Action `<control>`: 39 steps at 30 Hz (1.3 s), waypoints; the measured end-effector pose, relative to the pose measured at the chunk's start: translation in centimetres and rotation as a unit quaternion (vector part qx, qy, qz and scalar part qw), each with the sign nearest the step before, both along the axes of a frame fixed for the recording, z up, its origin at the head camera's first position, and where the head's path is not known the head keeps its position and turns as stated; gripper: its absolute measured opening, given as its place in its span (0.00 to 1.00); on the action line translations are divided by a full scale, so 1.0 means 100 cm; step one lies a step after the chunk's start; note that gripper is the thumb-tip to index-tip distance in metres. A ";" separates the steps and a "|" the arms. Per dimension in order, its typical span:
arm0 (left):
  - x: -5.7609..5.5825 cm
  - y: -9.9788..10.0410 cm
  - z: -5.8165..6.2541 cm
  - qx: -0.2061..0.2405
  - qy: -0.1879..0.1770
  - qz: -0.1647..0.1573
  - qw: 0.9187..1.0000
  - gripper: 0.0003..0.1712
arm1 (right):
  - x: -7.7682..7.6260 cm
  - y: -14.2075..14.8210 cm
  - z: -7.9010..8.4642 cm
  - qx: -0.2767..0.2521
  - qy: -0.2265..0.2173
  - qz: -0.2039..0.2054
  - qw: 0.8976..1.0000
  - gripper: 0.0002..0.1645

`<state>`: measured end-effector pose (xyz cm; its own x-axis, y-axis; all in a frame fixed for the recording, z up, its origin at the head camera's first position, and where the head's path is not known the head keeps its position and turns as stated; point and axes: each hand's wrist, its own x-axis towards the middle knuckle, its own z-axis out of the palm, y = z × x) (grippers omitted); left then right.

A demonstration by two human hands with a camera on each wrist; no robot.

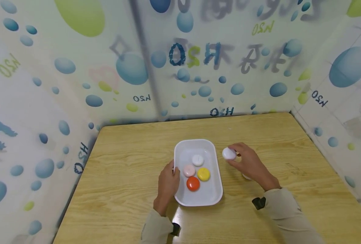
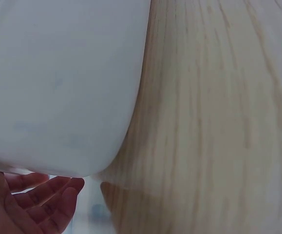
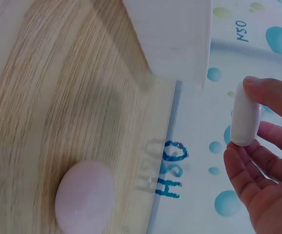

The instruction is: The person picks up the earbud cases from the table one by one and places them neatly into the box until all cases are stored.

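Note:
A white tray [image 1: 209, 196] stands on the table with several round, glossy pieces inside: a white one [image 1: 198, 160], a pale pink one [image 1: 189, 170], a yellow one [image 1: 203, 174] and a red-orange one [image 1: 193, 183]. My left hand [image 1: 169, 181] holds the tray's left side, thumb at the rim; in the left wrist view its fingers [image 2: 58, 200] curl beside the tray wall. Just right of the tray, my right hand [image 1: 249, 162] pinches a white round piece [image 3: 245, 115] on edge between thumb and fingertips, above the table. A pale pink round piece [image 3: 85, 197] lies on the table, mostly hidden under that hand in the head view.
The wooden table [image 1: 128, 162] meets a bubble-patterned backdrop [image 1: 198, 78] behind and at both sides. Dark straps [image 1: 258, 203] show at both wrists, over light sleeves [image 1: 290, 213].

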<state>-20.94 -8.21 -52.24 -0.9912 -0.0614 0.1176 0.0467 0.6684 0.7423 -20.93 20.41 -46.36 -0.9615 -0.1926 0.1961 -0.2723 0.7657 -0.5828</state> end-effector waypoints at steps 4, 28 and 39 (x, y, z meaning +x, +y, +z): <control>0.000 0.000 -0.001 -0.001 0.000 0.002 1.000 0.21 | -0.003 -0.011 0.000 -0.002 -0.003 0.009 1.000 0.28; 0.000 -0.001 0.000 0.000 -0.003 -0.005 1.000 0.21 | -0.011 -0.065 -0.005 0.012 -0.032 0.050 0.998 0.31; 0.000 -0.002 0.002 0.001 0.001 -0.003 1.000 0.21 | -0.010 -0.081 -0.010 0.006 -0.095 0.054 0.994 0.32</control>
<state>-20.93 -8.38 -52.08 -0.9914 -0.0548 0.1191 0.0525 0.6665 0.7436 -21.90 12.29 -47.40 -0.9548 -0.2970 0.0107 -0.2386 0.7448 -0.6231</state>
